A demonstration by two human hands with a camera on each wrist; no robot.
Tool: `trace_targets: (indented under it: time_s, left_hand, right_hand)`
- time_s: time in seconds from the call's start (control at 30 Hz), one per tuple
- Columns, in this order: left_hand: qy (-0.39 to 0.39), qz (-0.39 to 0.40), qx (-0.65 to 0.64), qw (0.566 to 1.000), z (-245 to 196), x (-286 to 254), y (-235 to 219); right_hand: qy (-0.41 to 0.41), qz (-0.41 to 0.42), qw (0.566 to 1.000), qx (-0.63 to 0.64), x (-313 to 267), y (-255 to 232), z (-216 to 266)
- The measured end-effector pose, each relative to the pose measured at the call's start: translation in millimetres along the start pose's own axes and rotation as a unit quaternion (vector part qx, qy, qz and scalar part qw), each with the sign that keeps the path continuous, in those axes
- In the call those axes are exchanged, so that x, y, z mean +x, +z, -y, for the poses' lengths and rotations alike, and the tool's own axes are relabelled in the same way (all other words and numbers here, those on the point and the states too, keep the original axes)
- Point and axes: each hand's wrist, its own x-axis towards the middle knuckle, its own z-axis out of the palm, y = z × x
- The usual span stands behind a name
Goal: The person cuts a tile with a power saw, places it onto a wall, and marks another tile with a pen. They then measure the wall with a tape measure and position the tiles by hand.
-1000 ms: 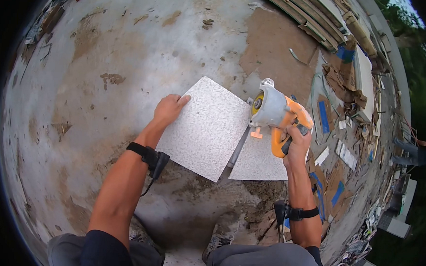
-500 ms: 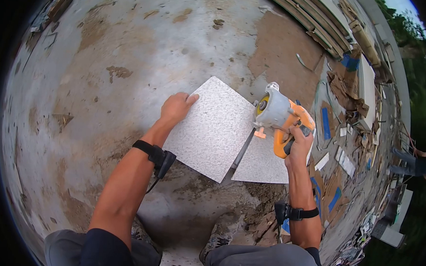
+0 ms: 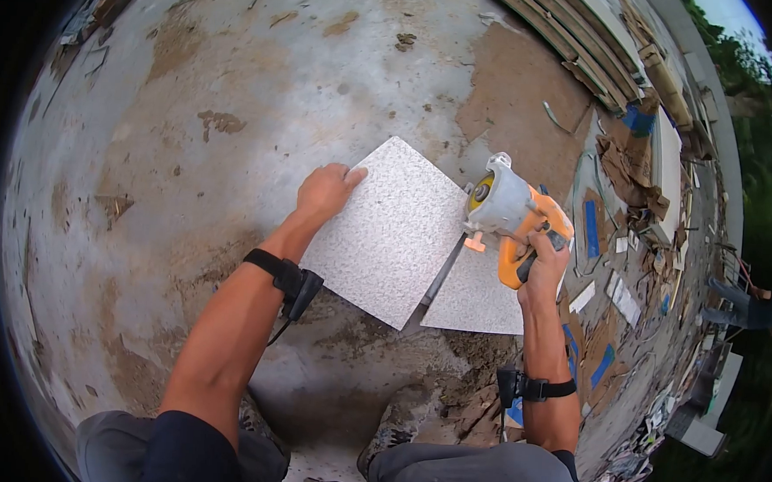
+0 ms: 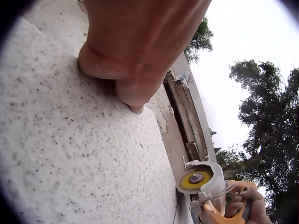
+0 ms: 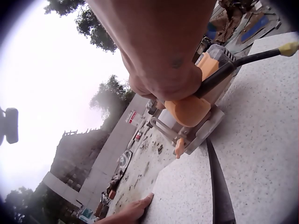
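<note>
Right hand [image 3: 542, 267] clamped fingers round a saw [image 3: 507, 205], left hand [image 3: 326, 192], grip unclear, had a tile [image 3: 395, 233] under its thumb; late-stage cutting seemingly demanded steadiness

My left arm [image 3: 225, 346] slants up from the bottom left of the head view. My left hand [image 3: 326, 192] is near the middle, thumb [image 3: 356, 177] pointing right. My right arm [image 3: 550, 347] stands lower right, right hand [image 3: 540, 268] on top, fingers [image 4: 237, 204] curled.

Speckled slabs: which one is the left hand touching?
The left slab: left hand on its edge. The right slab lies nearer the right hand.
</note>
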Motion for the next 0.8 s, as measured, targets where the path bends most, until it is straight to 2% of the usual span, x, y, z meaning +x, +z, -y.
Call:
trace_targets:
  time_s: [0.07, 0.27, 0.33, 0.8]
  left_hand:
    - [-0.001, 0.001, 0.001, 1.0, -0.8, -0.4, -0.9]
    - [-0.015, 0.003, -0.008, 1.0, -3.1, -2.4, -2.8]
    - [0.015, -0.01, -0.003, 1.0, -0.6, -1.1, -1.2]
    - [0.01, -0.003, 0.003, 1.0, -1.7, 0.9, -1.9]
  right_hand:
    - [-0.004, -0.02, 1.0, -0.012, 0.3, 1.5, -0.9]
    - [0.001, -0.007, 0.999, -0.042, 3.5, -3.0, -4.7]
    - [0.0, -0.004, 0.999, -0.037, 1.7, -0.4, -2.6]
    - [-0.01, 0.004, 0.999, -0.051, 0.8, 5.7, -2.3]
